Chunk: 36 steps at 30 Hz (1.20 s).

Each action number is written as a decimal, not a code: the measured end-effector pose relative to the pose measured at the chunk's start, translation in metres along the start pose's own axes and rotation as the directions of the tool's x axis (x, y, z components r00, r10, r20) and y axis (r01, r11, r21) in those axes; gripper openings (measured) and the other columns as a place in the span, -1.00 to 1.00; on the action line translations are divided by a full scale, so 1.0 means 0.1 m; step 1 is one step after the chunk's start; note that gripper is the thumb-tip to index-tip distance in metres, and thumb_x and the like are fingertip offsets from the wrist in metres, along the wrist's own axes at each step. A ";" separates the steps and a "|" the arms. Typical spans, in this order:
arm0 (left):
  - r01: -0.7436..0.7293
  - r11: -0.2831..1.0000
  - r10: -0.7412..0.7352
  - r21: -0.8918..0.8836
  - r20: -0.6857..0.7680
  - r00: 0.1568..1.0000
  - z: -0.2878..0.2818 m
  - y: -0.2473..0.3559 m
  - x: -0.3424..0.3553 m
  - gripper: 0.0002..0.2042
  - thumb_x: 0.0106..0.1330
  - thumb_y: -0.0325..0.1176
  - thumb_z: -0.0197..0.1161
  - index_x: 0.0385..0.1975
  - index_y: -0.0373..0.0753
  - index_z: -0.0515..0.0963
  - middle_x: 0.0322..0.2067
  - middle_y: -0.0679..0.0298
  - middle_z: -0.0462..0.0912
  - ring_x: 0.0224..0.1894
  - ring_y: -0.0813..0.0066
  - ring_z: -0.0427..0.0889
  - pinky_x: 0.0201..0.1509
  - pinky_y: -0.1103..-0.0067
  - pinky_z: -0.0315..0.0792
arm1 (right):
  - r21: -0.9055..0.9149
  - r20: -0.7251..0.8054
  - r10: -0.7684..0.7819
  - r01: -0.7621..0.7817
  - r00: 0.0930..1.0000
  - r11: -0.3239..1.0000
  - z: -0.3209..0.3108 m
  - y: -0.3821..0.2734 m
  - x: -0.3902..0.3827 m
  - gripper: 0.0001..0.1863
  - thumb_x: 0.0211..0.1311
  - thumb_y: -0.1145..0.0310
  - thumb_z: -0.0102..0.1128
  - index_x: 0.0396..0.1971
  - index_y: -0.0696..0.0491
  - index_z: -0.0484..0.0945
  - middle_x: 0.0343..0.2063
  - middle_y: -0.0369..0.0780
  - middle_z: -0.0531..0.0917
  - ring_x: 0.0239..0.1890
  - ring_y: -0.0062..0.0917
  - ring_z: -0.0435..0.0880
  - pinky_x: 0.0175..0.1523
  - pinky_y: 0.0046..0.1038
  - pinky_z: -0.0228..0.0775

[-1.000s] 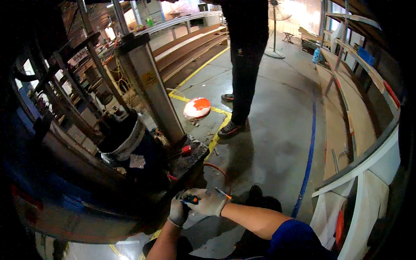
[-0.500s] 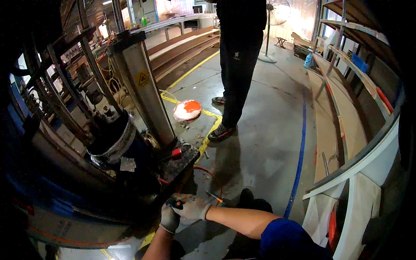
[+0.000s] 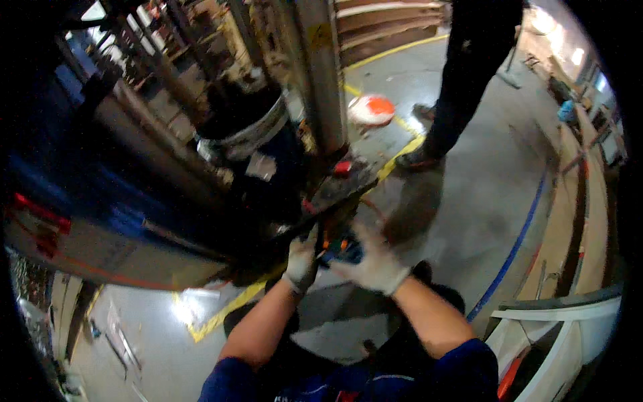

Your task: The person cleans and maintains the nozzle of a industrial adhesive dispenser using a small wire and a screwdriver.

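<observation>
In the head view my gloved left hand (image 3: 301, 261) is closed on something dark at the lower edge of a machine base (image 3: 335, 191). My gloved right hand (image 3: 372, 264) is beside it, fingers and thumb spread around a small dark object with orange parts (image 3: 341, 246). Whether it touches that object is unclear in the blur. Just above, a dark blue drum (image 3: 264, 187) with a pale crumpled rim stands among metal posts (image 3: 321, 80), and a red item (image 3: 341, 167) lies on the base.
Another person's legs (image 3: 469, 74) stand ahead on the floor, near a white-and-orange round object (image 3: 372, 108). Curved boards (image 3: 569, 221) and a white panel frame (image 3: 556, 315) line the right side. A red hose (image 3: 372, 208) runs by the base. Yellow and blue tape (image 3: 509, 254) marks the floor.
My view has swung left and down. My right hand's fingers have spread apart from their grip, and the hands are a little farther from each other.
</observation>
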<state>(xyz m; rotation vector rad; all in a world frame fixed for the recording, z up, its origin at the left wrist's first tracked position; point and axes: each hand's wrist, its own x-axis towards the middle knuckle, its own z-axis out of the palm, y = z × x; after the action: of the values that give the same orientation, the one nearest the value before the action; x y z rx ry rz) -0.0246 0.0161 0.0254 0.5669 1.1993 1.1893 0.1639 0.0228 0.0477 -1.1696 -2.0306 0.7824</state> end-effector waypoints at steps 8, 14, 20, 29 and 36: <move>-0.054 0.989 0.086 0.136 -0.242 0.966 -0.17 0.31 0.12 -0.71 0.47 -0.20 0.15 -0.29 -0.32 0.61 -0.39 0.29 0.63 -0.37 0.48 0.54 -0.26 0.51 0.42 | -0.330 -0.497 -0.311 0.155 0.810 0.931 -1.62 -1.20 -0.65 0.01 0.02 -0.01 0.51 0.35 0.22 0.19 0.25 0.10 0.38 0.31 -0.10 0.38 0.39 -0.18 0.22; -0.103 0.994 0.098 -0.028 -0.156 0.983 -0.46 0.32 0.14 -0.70 0.46 -0.16 0.16 -0.30 -0.31 0.60 -0.39 0.28 0.62 -0.41 0.48 0.55 -0.37 0.47 0.44 | -0.365 -0.532 -0.346 0.160 0.773 0.917 -1.73 -1.43 -1.11 -0.02 0.03 -0.01 0.50 0.33 0.22 0.23 0.24 0.10 0.40 0.29 -0.10 0.40 0.37 -0.18 0.23; -0.420 0.739 0.482 0.527 0.021 0.876 -0.66 0.06 0.08 -0.71 0.44 -0.26 0.18 0.00 -0.32 0.56 -0.22 0.22 0.65 -0.25 0.37 0.61 -0.20 0.44 0.53 | -0.391 -0.564 -0.343 0.123 0.752 0.912 -1.70 -1.39 -1.39 -0.06 0.04 0.00 0.49 0.31 0.21 0.26 0.22 0.09 0.42 0.28 -0.09 0.41 0.36 -0.18 0.24; -0.109 0.758 0.306 0.643 -0.204 0.930 -0.95 -0.87 0.52 -0.48 0.41 -0.20 0.18 0.31 -0.24 0.31 -0.07 0.13 0.64 -0.14 0.27 0.60 -0.03 0.39 0.51 | -0.434 -0.535 -0.321 0.072 0.781 0.898 -1.68 -1.41 -1.47 -0.11 0.06 0.01 0.48 0.28 0.20 0.31 0.19 0.09 0.46 0.25 -0.09 0.44 0.35 -0.19 0.26; -0.023 0.971 0.111 0.238 -0.360 0.926 -0.34 0.73 0.04 -0.59 0.45 -0.20 0.18 0.15 -0.34 0.45 -0.05 0.20 0.60 -0.12 0.37 0.58 -0.03 0.42 0.52 | -0.377 -0.501 -0.300 0.107 0.812 0.920 -1.95 -1.25 -1.19 -0.15 0.07 0.01 0.47 0.26 0.19 0.35 0.17 0.08 0.48 0.23 -0.09 0.46 0.34 -0.19 0.28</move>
<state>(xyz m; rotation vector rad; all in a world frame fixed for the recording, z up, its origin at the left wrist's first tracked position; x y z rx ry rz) -0.0850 0.0368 0.0747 0.5736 1.6692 1.2602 0.2986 -0.1030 0.2315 -1.1566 -1.7777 -0.0350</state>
